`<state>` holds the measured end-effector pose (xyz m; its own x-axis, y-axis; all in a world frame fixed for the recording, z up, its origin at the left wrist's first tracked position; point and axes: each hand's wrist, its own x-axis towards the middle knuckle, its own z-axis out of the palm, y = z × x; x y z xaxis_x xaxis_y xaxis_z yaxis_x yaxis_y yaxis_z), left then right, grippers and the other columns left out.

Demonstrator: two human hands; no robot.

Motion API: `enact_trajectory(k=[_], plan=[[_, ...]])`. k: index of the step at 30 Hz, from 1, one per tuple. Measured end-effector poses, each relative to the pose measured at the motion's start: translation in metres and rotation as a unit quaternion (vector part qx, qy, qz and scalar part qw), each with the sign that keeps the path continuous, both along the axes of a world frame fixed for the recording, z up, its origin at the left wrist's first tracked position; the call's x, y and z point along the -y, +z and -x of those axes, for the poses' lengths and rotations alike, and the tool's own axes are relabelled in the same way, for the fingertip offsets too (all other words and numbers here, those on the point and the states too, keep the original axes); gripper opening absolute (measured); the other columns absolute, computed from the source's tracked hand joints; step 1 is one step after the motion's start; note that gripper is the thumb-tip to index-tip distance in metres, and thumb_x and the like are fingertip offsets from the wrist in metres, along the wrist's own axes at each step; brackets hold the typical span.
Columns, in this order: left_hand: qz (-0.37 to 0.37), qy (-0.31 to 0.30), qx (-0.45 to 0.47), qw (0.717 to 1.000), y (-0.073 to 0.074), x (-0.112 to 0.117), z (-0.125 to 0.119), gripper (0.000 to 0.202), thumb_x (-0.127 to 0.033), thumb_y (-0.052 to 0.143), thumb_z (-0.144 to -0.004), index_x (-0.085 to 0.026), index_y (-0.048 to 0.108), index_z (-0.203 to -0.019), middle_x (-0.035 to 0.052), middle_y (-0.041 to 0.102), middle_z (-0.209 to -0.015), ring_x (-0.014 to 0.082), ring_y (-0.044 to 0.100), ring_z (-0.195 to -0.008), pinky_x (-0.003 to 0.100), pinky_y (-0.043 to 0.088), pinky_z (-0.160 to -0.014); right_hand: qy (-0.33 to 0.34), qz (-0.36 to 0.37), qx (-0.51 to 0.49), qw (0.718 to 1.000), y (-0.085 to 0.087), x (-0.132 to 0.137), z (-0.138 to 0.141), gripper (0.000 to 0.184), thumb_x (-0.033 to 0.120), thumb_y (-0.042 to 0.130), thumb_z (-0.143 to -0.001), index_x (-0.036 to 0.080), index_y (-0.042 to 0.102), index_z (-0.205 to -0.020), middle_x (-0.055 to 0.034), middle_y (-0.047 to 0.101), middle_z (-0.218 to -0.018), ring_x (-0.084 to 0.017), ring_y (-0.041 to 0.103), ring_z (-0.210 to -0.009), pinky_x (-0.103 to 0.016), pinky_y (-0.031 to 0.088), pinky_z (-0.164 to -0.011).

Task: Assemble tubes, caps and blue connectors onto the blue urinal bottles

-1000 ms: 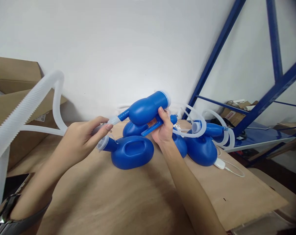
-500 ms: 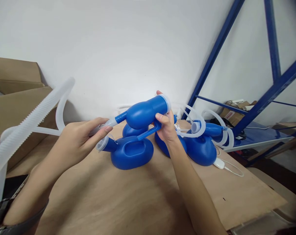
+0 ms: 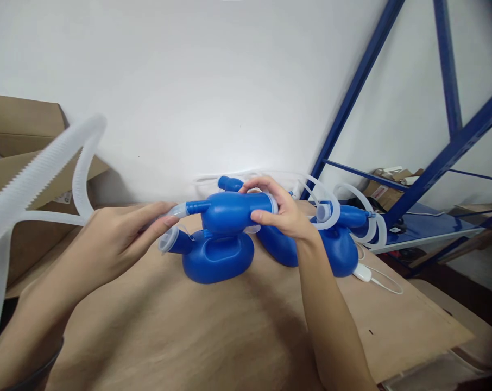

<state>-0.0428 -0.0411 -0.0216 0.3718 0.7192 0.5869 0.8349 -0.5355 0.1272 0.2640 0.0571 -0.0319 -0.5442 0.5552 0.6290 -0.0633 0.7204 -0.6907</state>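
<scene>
The blue urinal funnel (image 3: 229, 212) lies almost level, with a pale rim at its right end and a narrow spout at its left. My right hand (image 3: 278, 209) grips the rim end, thumb in front and fingers over the top. My left hand (image 3: 127, 233) pinches the translucent hose end (image 3: 180, 210), which is fitted on the spout. Just below the funnel a blue urinal bottle (image 3: 217, 266) stands on the table, its open neck (image 3: 171, 239) tilted left. Whether funnel and bottle touch, I cannot tell. White corrugated hose (image 3: 42, 165) loops up behind my left hand.
More blue urinal bottles (image 3: 344, 252) with coiled hoses (image 3: 331, 214) stand at the right of the wooden table (image 3: 197, 336). A white plug-like device (image 3: 363, 272) with a cord lies beside them. Cardboard boxes (image 3: 21, 122) are at left, a blue metal rack (image 3: 417, 163) at right.
The funnel has come down toward the bottle and levelled out. Its blue handle bar has turned out of sight. My right hand now grips from above, and the loose hose has swung left.
</scene>
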Motion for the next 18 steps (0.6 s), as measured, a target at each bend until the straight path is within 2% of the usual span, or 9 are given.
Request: enact_trajectory(k=[2,5,9,16,18], plan=[[0.001,-0.049,0.003,0.999,0.002,0.003,0.001,0.039,-0.040,0.039,-0.110,-0.020,0.071,-0.097,-0.0040,0.067,-0.071,0.0094,0.059,-0.058,0.020,0.040,-0.058,0.015,-0.075,0.039,0.996,0.004,0.004,-0.006,0.044,0.038,0.087,-0.083,0.029,0.069,-0.122,-0.0059,0.066,-0.126,-0.027,0.060,-0.123,-0.047,0.048,-0.109],[0.016,-0.106,0.029,0.994,0.006,0.007,0.001,0.033,-0.033,0.043,-0.109,-0.022,0.070,-0.093,-0.0071,0.064,-0.066,0.0065,0.053,-0.051,0.017,0.039,-0.054,0.042,-0.142,0.057,0.987,0.008,0.007,-0.011,0.049,0.032,0.089,-0.081,0.031,0.072,-0.127,-0.0066,0.065,-0.130,-0.028,0.059,-0.126,-0.050,0.047,-0.112],[0.054,-0.143,0.049,0.987,0.009,0.010,0.000,0.042,-0.032,0.044,-0.107,-0.021,0.059,-0.070,-0.0081,0.052,-0.054,0.0055,0.046,-0.044,0.016,0.036,-0.047,0.053,-0.178,0.068,0.980,0.012,0.013,-0.010,0.052,0.030,0.088,-0.082,0.033,0.071,-0.131,-0.0070,0.064,-0.131,-0.027,0.061,-0.124,-0.050,0.050,-0.110],[0.049,-0.187,0.081,0.978,0.014,0.009,-0.004,0.039,-0.034,0.048,-0.106,-0.021,0.067,-0.074,-0.0084,0.049,-0.051,0.0058,0.042,-0.041,0.016,0.032,-0.041,0.007,-0.230,0.065,0.971,0.020,0.028,-0.007,0.049,0.029,0.088,-0.082,0.033,0.074,-0.129,-0.0074,0.067,-0.127,-0.027,0.065,-0.119,-0.049,0.054,-0.107],[0.067,-0.178,0.082,0.978,0.015,0.009,-0.007,0.040,-0.036,0.050,-0.105,-0.021,0.069,-0.073,-0.0076,0.052,-0.052,0.0067,0.045,-0.043,0.017,0.034,-0.043,-0.003,-0.238,0.069,0.969,0.021,0.031,-0.006,0.052,0.032,0.090,-0.080,0.035,0.074,-0.129,-0.0069,0.068,-0.127,-0.028,0.066,-0.118,-0.049,0.054,-0.106]])
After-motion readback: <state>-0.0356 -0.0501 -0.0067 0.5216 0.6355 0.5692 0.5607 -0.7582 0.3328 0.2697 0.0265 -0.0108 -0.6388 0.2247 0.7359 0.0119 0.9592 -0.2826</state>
